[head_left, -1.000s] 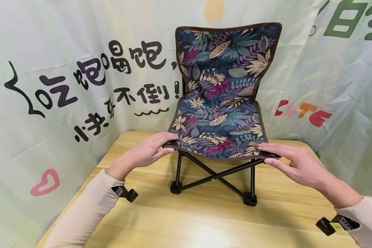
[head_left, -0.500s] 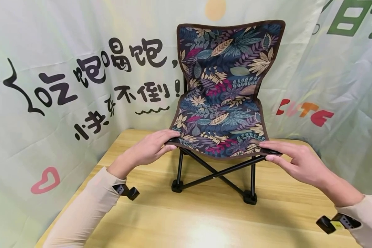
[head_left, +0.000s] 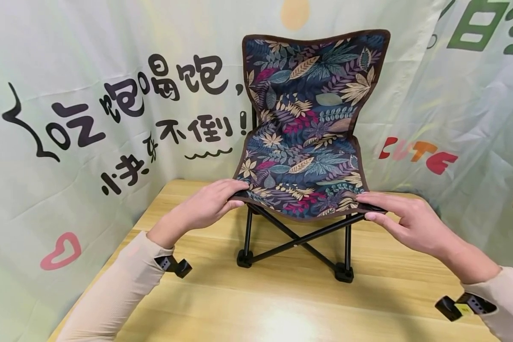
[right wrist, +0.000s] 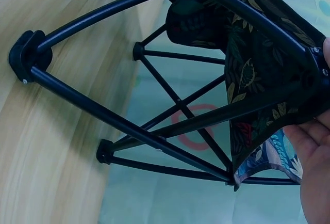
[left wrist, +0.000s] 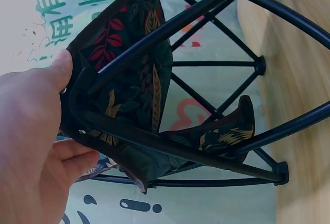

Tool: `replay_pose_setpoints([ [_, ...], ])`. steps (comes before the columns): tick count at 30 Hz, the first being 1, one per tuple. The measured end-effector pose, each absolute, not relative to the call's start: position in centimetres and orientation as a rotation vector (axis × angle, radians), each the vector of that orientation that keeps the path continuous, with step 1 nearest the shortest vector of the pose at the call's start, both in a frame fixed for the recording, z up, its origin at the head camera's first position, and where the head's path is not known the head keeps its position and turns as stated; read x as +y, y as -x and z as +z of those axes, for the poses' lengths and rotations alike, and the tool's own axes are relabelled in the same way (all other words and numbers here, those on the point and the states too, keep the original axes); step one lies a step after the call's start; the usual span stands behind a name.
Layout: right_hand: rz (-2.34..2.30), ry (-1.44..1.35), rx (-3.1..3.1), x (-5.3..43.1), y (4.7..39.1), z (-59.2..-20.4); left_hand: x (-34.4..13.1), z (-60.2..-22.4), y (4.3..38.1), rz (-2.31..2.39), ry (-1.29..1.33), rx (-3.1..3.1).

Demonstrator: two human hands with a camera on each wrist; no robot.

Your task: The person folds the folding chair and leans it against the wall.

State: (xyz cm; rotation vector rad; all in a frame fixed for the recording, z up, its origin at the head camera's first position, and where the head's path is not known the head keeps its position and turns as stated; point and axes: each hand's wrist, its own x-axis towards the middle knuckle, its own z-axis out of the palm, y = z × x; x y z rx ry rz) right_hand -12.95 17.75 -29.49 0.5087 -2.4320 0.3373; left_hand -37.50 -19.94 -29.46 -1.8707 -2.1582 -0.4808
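A folding chair [head_left: 300, 164] with a dark leaf-print fabric seat and back stands unfolded on the wooden table [head_left: 222, 294]. My left hand [head_left: 207, 204] grips the seat's front left corner, its fingers on top and the thumb at the front edge. At the front right corner, my right hand [head_left: 410, 223] holds the seat in the same way. The left wrist view shows the black corner joint [left wrist: 80, 97] between thumb and fingers. In the right wrist view, black crossed legs [right wrist: 178, 100] run under the seat to plastic feet [right wrist: 31, 56]. The right thumb and fingers are partly cut off there.
Pale printed cloth [head_left: 111, 42] with lettering hangs behind the table and along both sides. The chair back stands close in front of it. A small black device [head_left: 173, 266] is strapped to the left wrist, and another black device [head_left: 466, 306] to the right.
Both hands stay on the seat corners and the chair keeps its place. Only a slight shift of the head view shows.
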Motion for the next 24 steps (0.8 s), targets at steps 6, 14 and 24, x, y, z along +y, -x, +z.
replay_pose_setpoints([
  [6, 0.301, -0.529, -2.429, 17.56, 13.01, -29.25, -19.88, -29.45, 37.58, -0.489, 1.893, -2.063],
  [14, 0.289, -0.514, -2.447, 17.34, 12.91, -28.77, -19.65, -29.21, 37.48, -0.454, 1.882, -2.000],
  [24, 0.276, -0.591, -2.400, 17.38, 13.29, -28.51, -19.33, -28.75, 37.24, -0.437, 1.864, -1.990],
])
